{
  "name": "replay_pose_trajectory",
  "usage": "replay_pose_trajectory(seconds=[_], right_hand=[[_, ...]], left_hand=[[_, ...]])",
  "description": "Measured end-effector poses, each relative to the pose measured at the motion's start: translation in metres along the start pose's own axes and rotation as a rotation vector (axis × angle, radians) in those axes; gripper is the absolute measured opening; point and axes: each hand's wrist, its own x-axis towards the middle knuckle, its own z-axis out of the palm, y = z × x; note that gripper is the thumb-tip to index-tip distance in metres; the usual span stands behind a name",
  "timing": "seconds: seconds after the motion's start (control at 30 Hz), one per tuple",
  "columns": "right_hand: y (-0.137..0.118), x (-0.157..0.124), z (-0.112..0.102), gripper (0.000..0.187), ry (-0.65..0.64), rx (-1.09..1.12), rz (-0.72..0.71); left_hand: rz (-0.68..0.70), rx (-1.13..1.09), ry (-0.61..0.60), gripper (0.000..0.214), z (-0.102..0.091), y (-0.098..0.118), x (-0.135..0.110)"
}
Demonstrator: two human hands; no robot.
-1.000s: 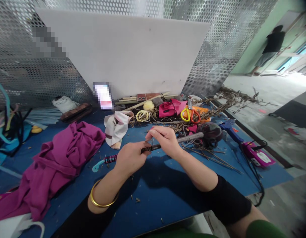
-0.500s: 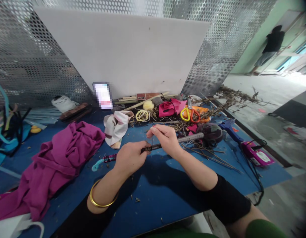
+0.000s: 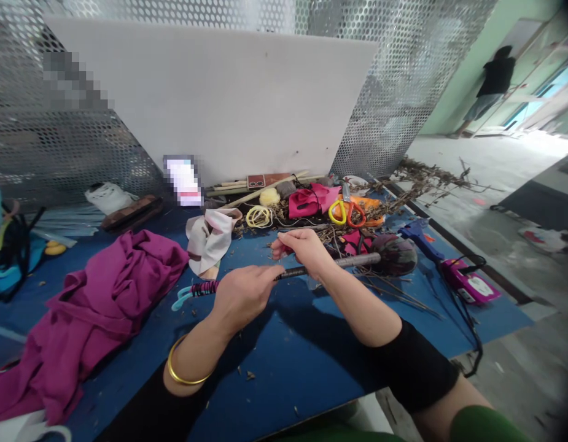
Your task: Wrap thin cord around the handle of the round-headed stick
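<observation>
My left hand [image 3: 245, 296] is wrapped round a thin stick [image 3: 295, 271] bound in black and grey wrapping. Striped pink-and-black binding and pale blue loops [image 3: 182, 297] show at its left end, and a dark bundled cloth head [image 3: 398, 254] at its right end. Just above the stick, my right hand [image 3: 304, 250] has thumb and fingers pinched together; a fine thread ran from them to the stick a moment ago, but it hardly shows now. The right wrist hides part of the stick.
Purple cloth [image 3: 113, 301] lies at left, beside a pale fabric scrap [image 3: 210, 240]. Scissors [image 3: 347, 212], pink felt [image 3: 314, 201], yellow cord [image 3: 259, 217] and dried twigs [image 3: 431, 178] line the back. A glue gun [image 3: 419, 239] and magenta device [image 3: 470, 282] sit at right. A person stands far off.
The view has shifted slightly, moving the background left. My left hand keeps hold of the stick, and the stick appears turned a little. My right hand stays pinched above it, fingers a little shifted.
</observation>
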Motion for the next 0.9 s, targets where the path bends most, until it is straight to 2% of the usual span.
replay_pose_trajectory(seconds=[0.17, 0.27, 0.4, 0.53, 0.63, 0.77, 0.9], right_hand=[[-0.001, -0.002, 0.001, 0.026, -0.009, 0.023, 0.004], [-0.003, -0.005, 0.0, 0.026, -0.014, -0.004, 0.041], [-0.011, -0.01, -0.014, 0.026, -0.115, -0.029, 0.095], [-0.029, -0.019, -0.048, 0.029, -0.112, -0.033, 0.057], [-0.044, -0.03, -0.082, 0.031, -0.064, -0.063, 0.027], [-0.057, -0.042, -0.126, 0.029, 0.076, -0.036, -0.105], [-0.056, -0.044, -0.163, 0.022, 0.251, 0.1, -0.214]], left_hand=[[0.124, -0.001, 0.154, 0.02, 0.004, -0.003, 0.001], [0.138, -0.019, 0.185, 0.019, 0.005, -0.002, 0.0], [0.136, -0.024, 0.201, 0.02, 0.003, -0.004, -0.001], [0.093, 0.02, 0.187, 0.024, -0.01, -0.017, -0.003], [-0.031, 0.022, 0.187, 0.025, -0.025, -0.033, -0.005], [-0.202, -0.078, 0.139, 0.028, -0.045, -0.054, -0.009], [-0.28, -0.181, 0.08, 0.027, -0.057, -0.066, -0.012]])
